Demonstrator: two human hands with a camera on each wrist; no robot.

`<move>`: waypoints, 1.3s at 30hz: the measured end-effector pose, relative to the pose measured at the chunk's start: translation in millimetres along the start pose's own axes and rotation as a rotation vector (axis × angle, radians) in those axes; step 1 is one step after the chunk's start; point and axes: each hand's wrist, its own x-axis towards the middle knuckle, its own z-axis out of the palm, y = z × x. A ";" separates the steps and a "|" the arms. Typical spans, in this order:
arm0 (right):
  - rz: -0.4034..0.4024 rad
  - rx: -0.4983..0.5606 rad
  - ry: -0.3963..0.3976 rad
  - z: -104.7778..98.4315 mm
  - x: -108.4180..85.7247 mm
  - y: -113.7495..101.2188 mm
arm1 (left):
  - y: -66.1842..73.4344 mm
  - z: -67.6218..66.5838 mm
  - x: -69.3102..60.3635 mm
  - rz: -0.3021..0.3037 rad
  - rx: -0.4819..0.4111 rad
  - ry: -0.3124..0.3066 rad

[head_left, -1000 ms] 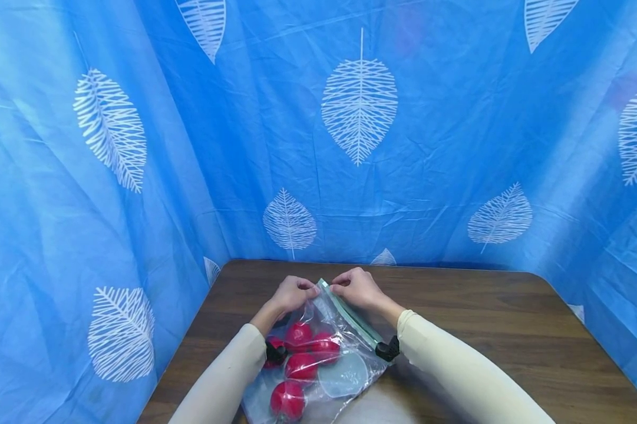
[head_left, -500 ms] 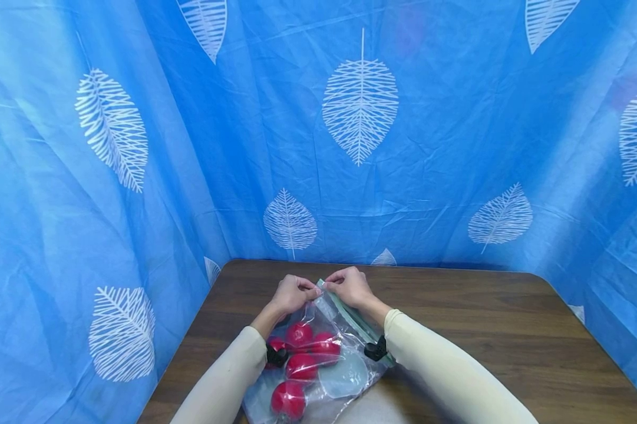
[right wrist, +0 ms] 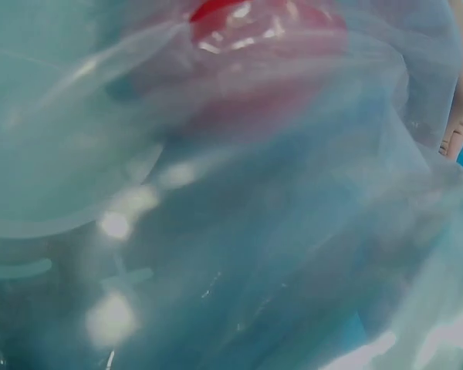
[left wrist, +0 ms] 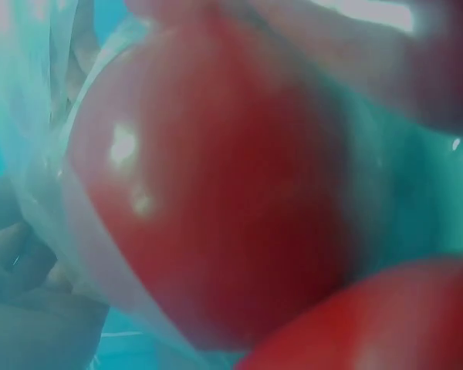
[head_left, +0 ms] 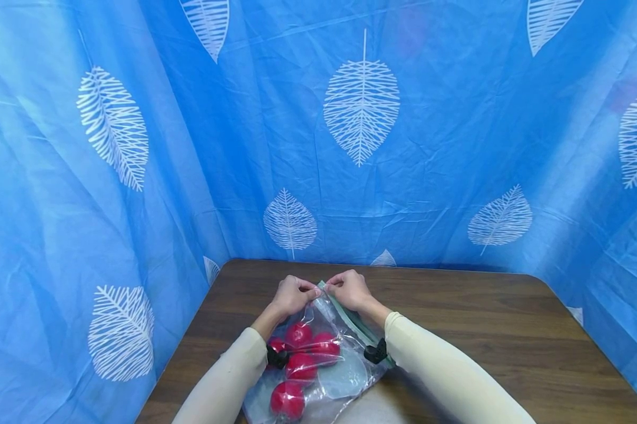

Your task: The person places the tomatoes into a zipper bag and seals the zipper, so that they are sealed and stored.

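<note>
A clear zip bag (head_left: 345, 405) with a green closure strip (head_left: 352, 318) lies tilted on the table, holding several glossy red round things (head_left: 287, 400) that look like fruit. My left hand (head_left: 291, 295) pinches the bag's top far corner between thumb and fingers. Close beside it, my right hand (head_left: 351, 291) pinches the end of the strip. Red rounds (left wrist: 224, 185) fill the left wrist view, with part of a hand (left wrist: 38, 308) showing behind plastic. Blurred plastic (right wrist: 278, 231) covers most of the right wrist view, and a red round (right wrist: 262, 69) shows through it.
A pale rounded patch (head_left: 343, 374) shows on or through the bag beside the red things. Brown wooden table (head_left: 488, 330) extends to the right. Blue curtains (head_left: 424, 147) with white leaf prints stand behind and at both sides.
My right hand has moved slightly left along the strip, closer to my left hand, and the right forearm shifted with it. The left hand and the red things stay nearly in place.
</note>
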 end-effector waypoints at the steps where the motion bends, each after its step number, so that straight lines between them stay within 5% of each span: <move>1: -0.003 -0.003 -0.001 0.3 -0.1 0.2 | 0.0 0.2 0.1 -0.005 0.002 0.002; 39: -0.030 -0.057 -0.050 -5.9 -25.0 5.2 | -0.9 2.3 -4.4 -0.028 0.026 0.064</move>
